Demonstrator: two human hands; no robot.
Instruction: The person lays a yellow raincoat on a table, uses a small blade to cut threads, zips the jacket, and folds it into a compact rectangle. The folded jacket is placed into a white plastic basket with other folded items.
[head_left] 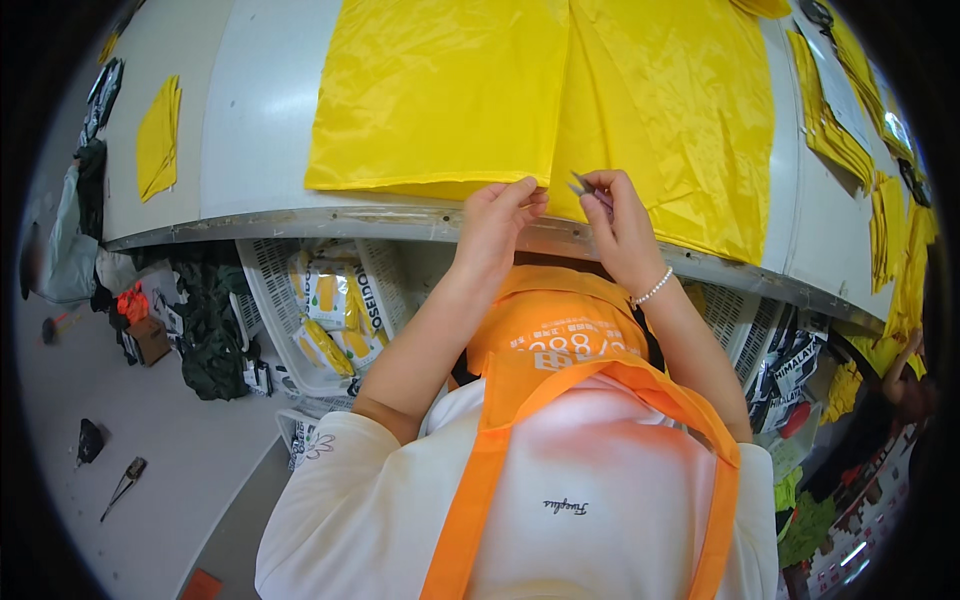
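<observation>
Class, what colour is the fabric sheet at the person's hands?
Bright yellow fabric sheet, plain and unpatterned; seen in the head view.

1. Bright, even overhead light fills the scene; the glossy yellow fabric sheet (440, 90) shows soft sheen along its creases.
2. The white sleeveless top under the orange apron (600, 480) is nearly blown out at the chest.
3. Shadows gather beneath the curved grey table edge (300, 218).
4. Fisheye bending warps straight edges, and a black vignette rings the frame.
5. Focus is fairly sharp centrally, softer toward the rim.
</observation>
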